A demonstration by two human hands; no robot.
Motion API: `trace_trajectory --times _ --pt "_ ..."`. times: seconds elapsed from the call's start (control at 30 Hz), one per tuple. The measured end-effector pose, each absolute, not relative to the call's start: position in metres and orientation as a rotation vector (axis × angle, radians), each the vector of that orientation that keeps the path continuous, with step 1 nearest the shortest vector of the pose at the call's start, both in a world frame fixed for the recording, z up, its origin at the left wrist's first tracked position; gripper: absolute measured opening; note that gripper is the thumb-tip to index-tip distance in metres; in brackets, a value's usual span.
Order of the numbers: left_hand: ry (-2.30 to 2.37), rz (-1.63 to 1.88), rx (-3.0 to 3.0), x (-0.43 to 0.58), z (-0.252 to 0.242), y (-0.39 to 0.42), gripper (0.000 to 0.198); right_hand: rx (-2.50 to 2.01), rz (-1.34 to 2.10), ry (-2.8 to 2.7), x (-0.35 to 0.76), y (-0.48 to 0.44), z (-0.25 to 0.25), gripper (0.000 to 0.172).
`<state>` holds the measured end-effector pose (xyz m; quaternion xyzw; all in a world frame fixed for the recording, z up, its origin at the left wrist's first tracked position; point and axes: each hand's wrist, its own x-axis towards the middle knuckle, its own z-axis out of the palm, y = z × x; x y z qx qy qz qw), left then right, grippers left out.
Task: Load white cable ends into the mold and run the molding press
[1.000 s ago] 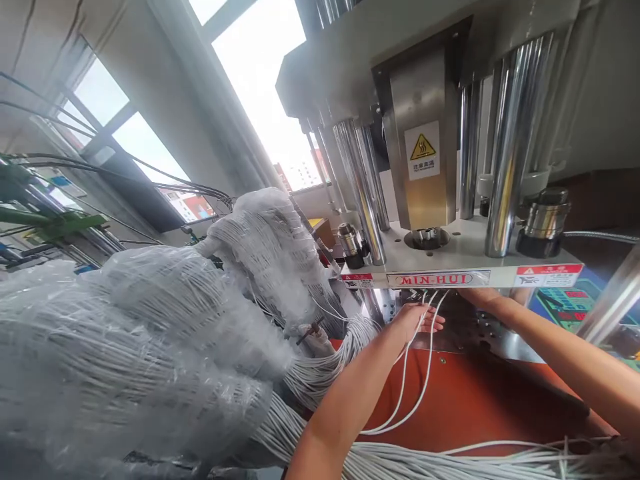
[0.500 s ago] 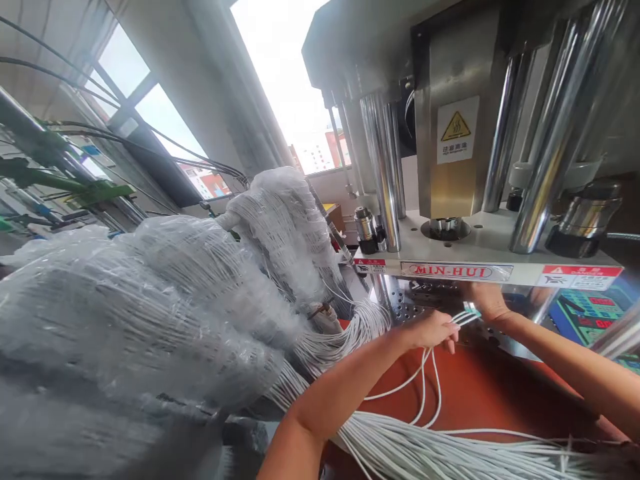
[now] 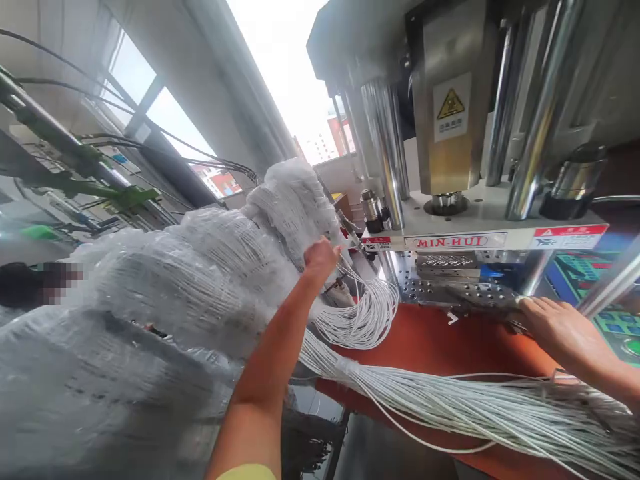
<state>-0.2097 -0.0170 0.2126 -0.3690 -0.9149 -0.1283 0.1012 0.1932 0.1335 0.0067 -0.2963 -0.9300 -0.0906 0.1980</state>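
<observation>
My left hand [image 3: 321,259] is raised at the hanging white cables, fingers closed around thin white cable beside the plastic-wrapped bundle [image 3: 295,207]. Below it, a looped bunch of white cables [image 3: 367,317] curves over the edge of the red-brown mat [image 3: 425,340]. At the press, my right hand [image 3: 557,323] has its fingers closed on the end of a dark metal mould plate [image 3: 480,300]; its fingertips are partly hidden. A small white bent piece [image 3: 453,319] lies just in front of the plate.
Above the mould stands the press [image 3: 450,133] with chrome columns and a warning label. A thick bunch of white cables [image 3: 450,407] runs across the front of the mat. Wrapped cable bundles [image 3: 165,280] fill the left. A control panel [image 3: 620,300] is at the right.
My left hand has moved left and up from the press to the hanging bundles, with the cables it held. My right hand has moved right, to the mould plate's end. The view has shifted.
</observation>
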Motion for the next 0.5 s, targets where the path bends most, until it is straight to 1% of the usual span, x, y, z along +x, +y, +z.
trace_trajectory --times 0.07,0.1,0.17,0.23,0.3,0.37,0.43,0.5 --pt "-2.524 -0.451 -1.242 -0.166 0.191 -0.030 0.036 -0.885 -0.306 -2.608 0.195 0.129 0.008 0.017" --pt "-2.497 -0.546 -1.403 -0.141 0.176 -0.038 0.038 -0.907 -0.334 -2.608 0.196 0.126 0.010 0.015" --pt "-2.653 -0.742 -1.798 -0.094 0.139 -0.049 0.041 -0.926 -0.379 -2.601 0.196 0.120 0.017 0.014" --pt "-2.966 -1.044 -2.157 -0.058 0.101 -0.048 0.046 -0.912 -0.408 -2.583 0.195 0.111 0.026 0.015" --pt "-3.231 -1.571 -2.208 -0.039 0.070 -0.038 0.056 -0.852 -0.440 -2.562 0.194 0.102 0.034 0.015" --pt "-3.287 -2.175 -2.019 -0.033 0.051 -0.026 0.058 -0.785 -0.477 -2.540 0.193 0.094 0.040 0.015" --pt "-3.209 -2.656 -1.724 -0.033 0.042 -0.020 0.052 -0.749 -0.505 -2.529 0.193 0.090 0.042 0.015" --pt "-3.126 -3.058 -1.368 -0.032 0.039 -0.020 0.041 -0.753 -0.482 -2.547 0.193 0.089 0.039 0.015"
